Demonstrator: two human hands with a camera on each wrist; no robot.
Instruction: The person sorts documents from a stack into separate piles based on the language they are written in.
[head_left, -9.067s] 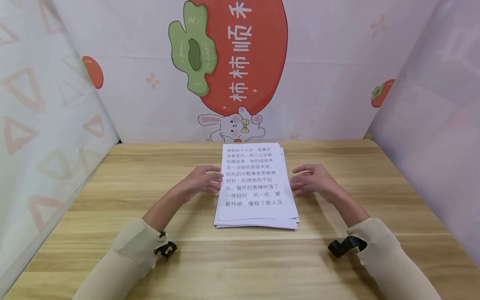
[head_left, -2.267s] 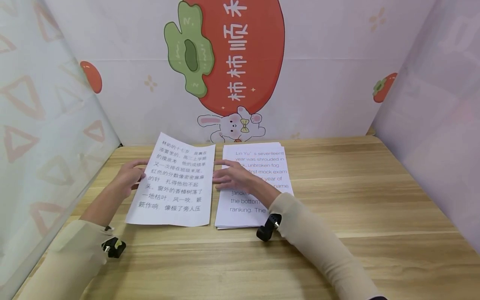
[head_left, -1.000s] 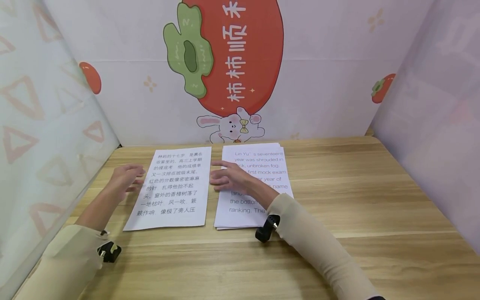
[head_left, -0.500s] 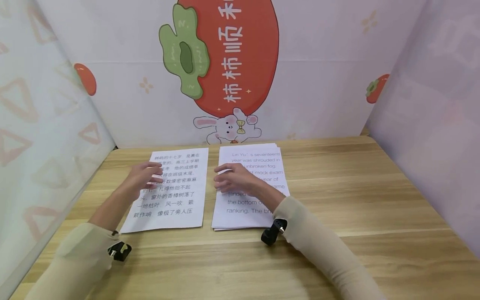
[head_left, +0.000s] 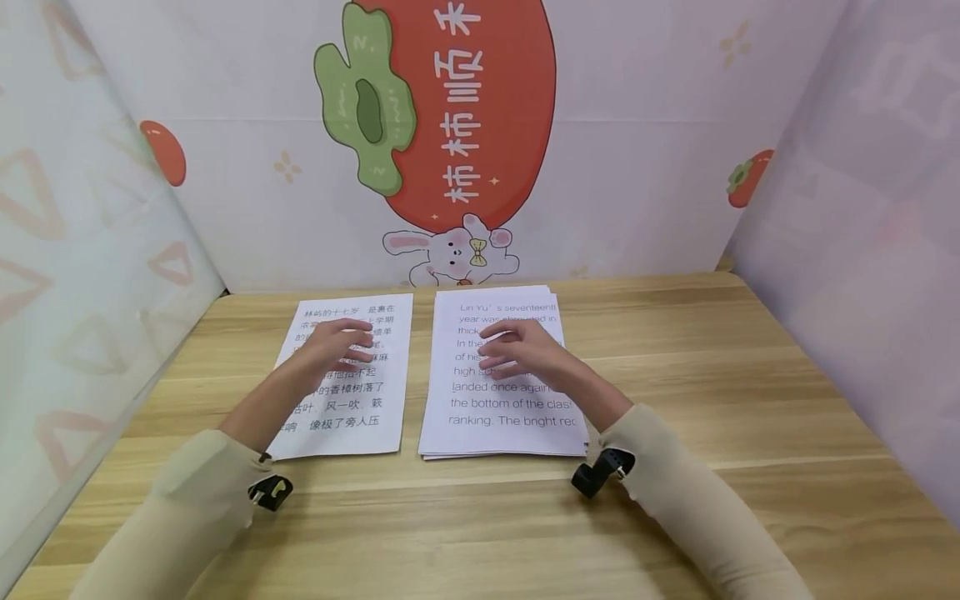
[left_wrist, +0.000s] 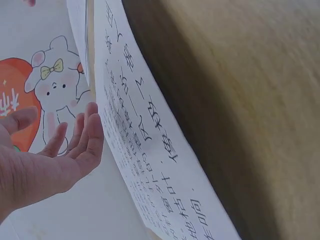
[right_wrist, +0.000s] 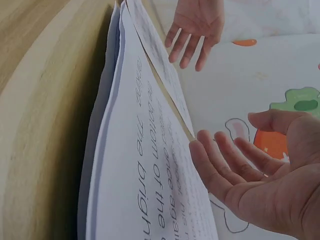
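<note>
A single sheet of paper printed with Chinese text lies flat on the left of the wooden table. My left hand hovers over it with relaxed fingers, and the left wrist view shows a gap between that hand and the page. Beside the sheet, to its right, lies a stack of papers whose top page carries English text. Above that stack is my right hand, fingers loosely bent, holding nothing. In the right wrist view the stack's edges fan slightly apart.
The wooden table extends in front of the papers and to their right. A back wall sheet with a persimmon and a rabbit print rises behind the table. Further printed sheets stand at the left and right.
The Chinese-text page came off the stack's top to the left, held between both hands, and was laid down and let go. Both hands have since shifted right, the right one over the English page.
</note>
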